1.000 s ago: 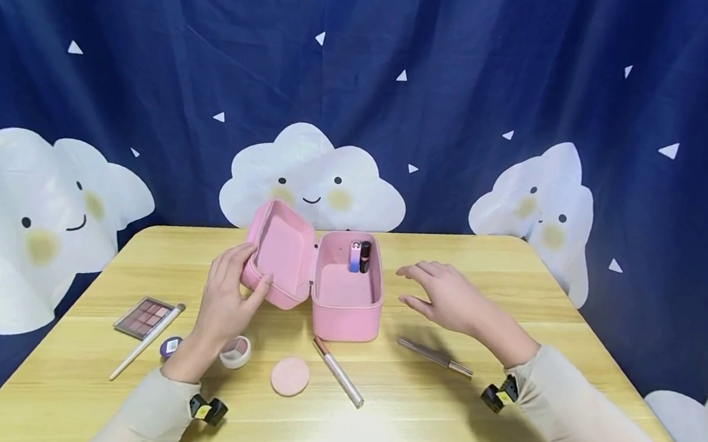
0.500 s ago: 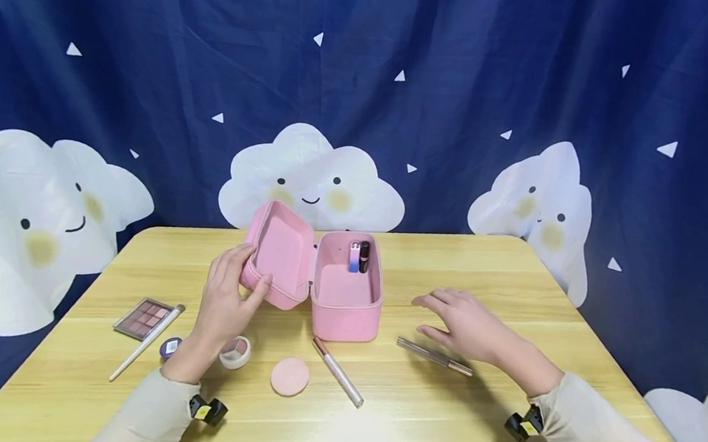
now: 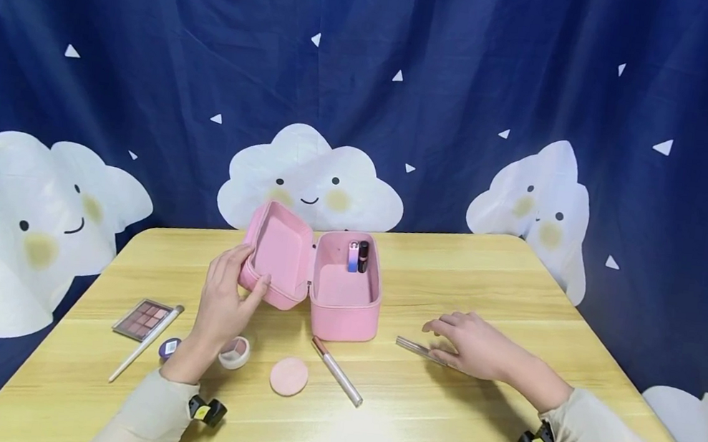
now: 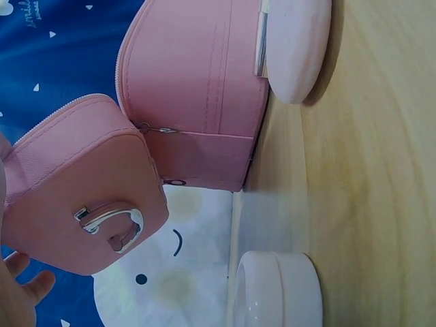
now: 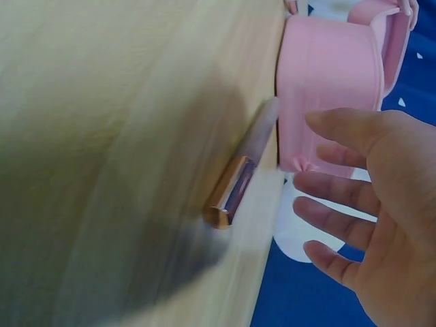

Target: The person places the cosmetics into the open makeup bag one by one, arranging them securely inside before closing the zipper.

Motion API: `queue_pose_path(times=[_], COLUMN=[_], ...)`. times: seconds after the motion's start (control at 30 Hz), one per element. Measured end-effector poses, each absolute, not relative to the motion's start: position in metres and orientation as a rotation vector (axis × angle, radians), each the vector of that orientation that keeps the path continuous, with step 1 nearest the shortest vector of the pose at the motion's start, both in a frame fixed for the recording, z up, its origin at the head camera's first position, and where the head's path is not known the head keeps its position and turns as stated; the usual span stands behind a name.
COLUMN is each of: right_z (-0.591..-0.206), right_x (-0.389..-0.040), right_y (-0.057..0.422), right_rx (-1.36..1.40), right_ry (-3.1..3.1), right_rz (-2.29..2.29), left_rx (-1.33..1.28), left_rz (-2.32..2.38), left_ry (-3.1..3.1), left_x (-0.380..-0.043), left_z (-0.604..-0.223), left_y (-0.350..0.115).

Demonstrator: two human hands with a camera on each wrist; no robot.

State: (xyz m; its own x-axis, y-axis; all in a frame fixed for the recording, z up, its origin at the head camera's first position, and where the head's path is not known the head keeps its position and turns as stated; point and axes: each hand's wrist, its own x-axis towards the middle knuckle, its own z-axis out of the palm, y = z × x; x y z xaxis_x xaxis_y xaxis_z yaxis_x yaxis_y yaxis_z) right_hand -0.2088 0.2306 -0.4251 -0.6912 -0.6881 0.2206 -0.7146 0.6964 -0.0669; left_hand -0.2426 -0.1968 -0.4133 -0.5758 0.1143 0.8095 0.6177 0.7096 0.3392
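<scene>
A person's left hand [image 3: 224, 308] gripped the raised lid [image 3: 282, 249] of a pink case [image 3: 343, 321] on a wooden worktop [image 3: 435, 438], while the right hand [image 3: 477, 345], fingers apart, hovered over a slim metallic tube [image 5: 231, 191] lying right of the case, hiding one end from the head camera. Two lipstick-like sticks [image 3: 353, 258] sat inside the case. Nearer lay a second tube [image 3: 338, 372] and a round pink puff [image 3: 289, 376]. The left wrist came between a white pot [image 3: 233, 354] and a purple-rimmed one [image 3: 168, 348]; beyond, a brush [image 3: 142, 348] lay beside an eyeshadow palette [image 3: 143, 319].
</scene>
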Motion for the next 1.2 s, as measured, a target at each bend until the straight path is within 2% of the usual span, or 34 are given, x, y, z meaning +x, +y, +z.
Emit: queue_pose_path(times=[0.43, 1.2], right_z=[-0.432, -0.429], right_x=[-0.207, -0.208], right_y=[0.231, 0.223], right_rx=[1.279, 1.294], right_ry=[-2.741, -2.821], right_rz=[0.151, 0.168], left_rx=[-0.561, -0.545], left_rz=[-0.800, -0.804], left_ry=[-2.093, -2.108], left_x=[-0.242, -0.242], left_z=[-0.410, -0.411], left_y=[-0.196, -0.196])
